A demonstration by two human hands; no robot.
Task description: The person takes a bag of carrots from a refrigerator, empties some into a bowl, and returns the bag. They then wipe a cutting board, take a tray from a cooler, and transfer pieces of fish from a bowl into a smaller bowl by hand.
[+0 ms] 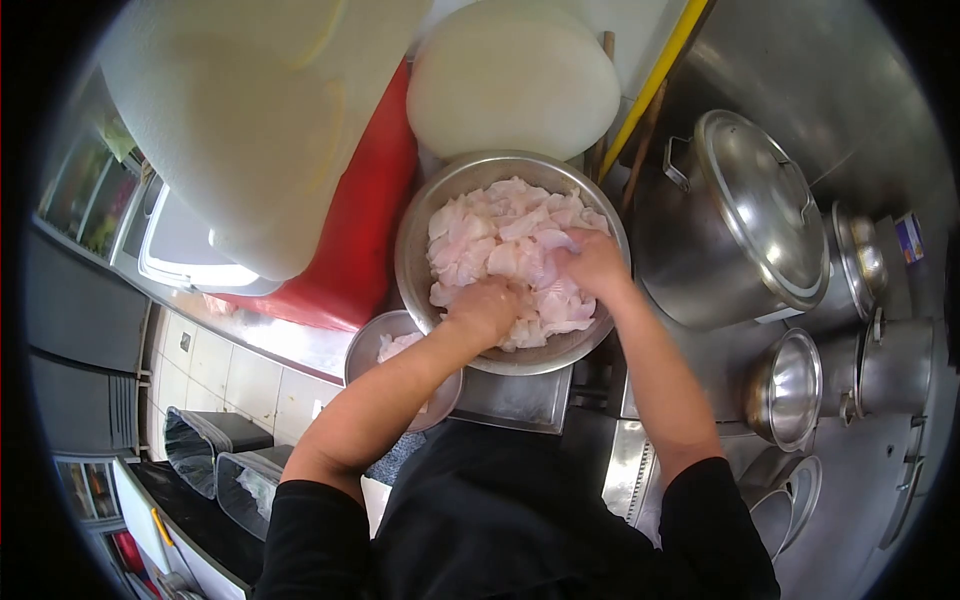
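Note:
A wide metal bowl (412, 270) holds a heap of pale, raw-looking slices (510, 225). My left hand (487, 308) is sunk among the slices at the lower left of the heap, its fingertips covered by them. At the right side of the bowl, my right hand (590, 262) reaches into the same heap, with its fingers partly buried. What either hand grips under the slices is hidden. A smaller metal bowl (445, 398) with some pale pieces stands at the lower left, partly behind my left forearm.
A large lidded pot (735, 220) stands to the right, with an empty metal bowl (785, 388) below it. Behind the wide bowl lies a white rounded board (512, 80). A red cover (370, 220) is at the left; bins (215, 440) stand on the floor.

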